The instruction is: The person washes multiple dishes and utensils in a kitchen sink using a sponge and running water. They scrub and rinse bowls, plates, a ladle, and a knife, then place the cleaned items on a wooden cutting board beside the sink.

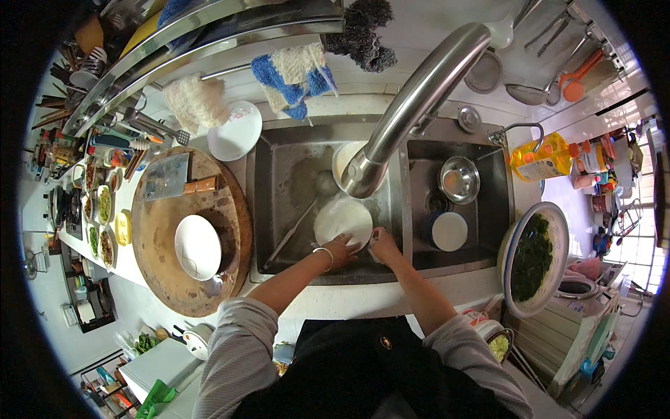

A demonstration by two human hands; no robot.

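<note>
In the left basin of the steel sink [282,141], a white bowl [343,220] lies beneath the faucet [419,105]. My left hand [341,250], with a bangle at the wrist, rests on the bowl's near side, fingers spread over it. Just right of the bowl is my right hand [383,246], its fingers bent around something pale and small that I cannot make out. Another white bowl [341,162] sits behind, partly hidden by the faucet head. A long-handled ladle [293,230] leans in the basin to the left.
Left stands a round wooden chopping board [157,262] with a cleaver [170,177] and white bowl [198,247]. The right basin holds a metal bowl [459,179] and white-topped cup [449,231]. Beyond are a basin of leafy greens [531,256], yellow soap bottle [542,158] and plate [235,131].
</note>
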